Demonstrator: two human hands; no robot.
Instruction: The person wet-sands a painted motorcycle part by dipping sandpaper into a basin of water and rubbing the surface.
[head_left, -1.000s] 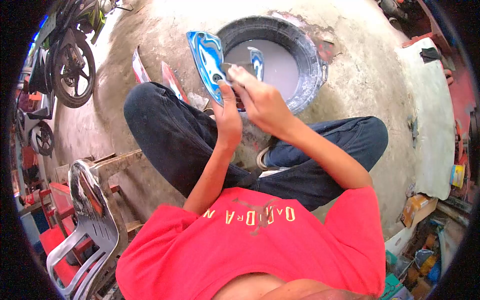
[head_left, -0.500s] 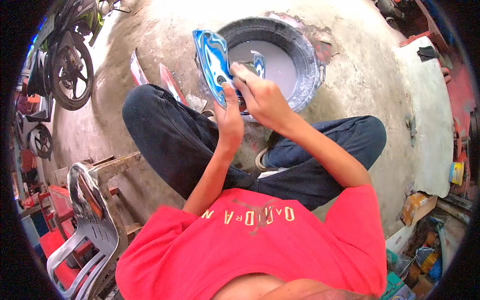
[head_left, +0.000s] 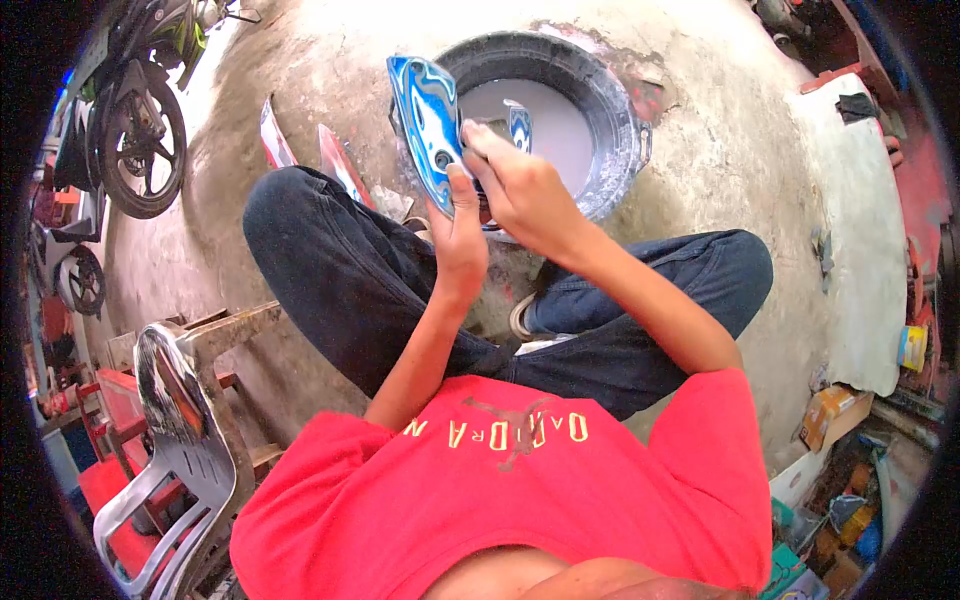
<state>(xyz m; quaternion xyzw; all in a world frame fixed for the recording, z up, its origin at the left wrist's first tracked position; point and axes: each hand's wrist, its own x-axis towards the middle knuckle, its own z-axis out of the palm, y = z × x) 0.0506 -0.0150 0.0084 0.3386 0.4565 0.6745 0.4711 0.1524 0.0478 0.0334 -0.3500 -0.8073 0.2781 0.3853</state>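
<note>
My left hand [head_left: 460, 235] grips the lower end of a glossy blue-and-white swirl-patterned panel [head_left: 424, 112], thumb on its face near a dark round hole. The panel is held tilted over the left rim of a black tub [head_left: 622, 130] of cloudy greyish water [head_left: 567, 135]. Against the panel's right edge, my right hand [head_left: 528, 195] has its fingers bent and pressed together. Something dark greyish shows by those fingertips, but I cannot make out what it is. Another blue-and-white piece [head_left: 519, 127] stands partly in the water, just beyond my right hand.
Two red-and-white pieces [head_left: 341, 165] lie on the concrete floor [head_left: 720, 150] left of the tub. A motorcycle wheel [head_left: 145, 140] stands at upper left, a grey plastic chair [head_left: 195, 450] at lower left. At right are a pale panel [head_left: 865, 240] and a cardboard box [head_left: 836, 415].
My right hand has shifted very slightly along the panel's edge. The panel has barely moved, and my left hand keeps its hold.
</note>
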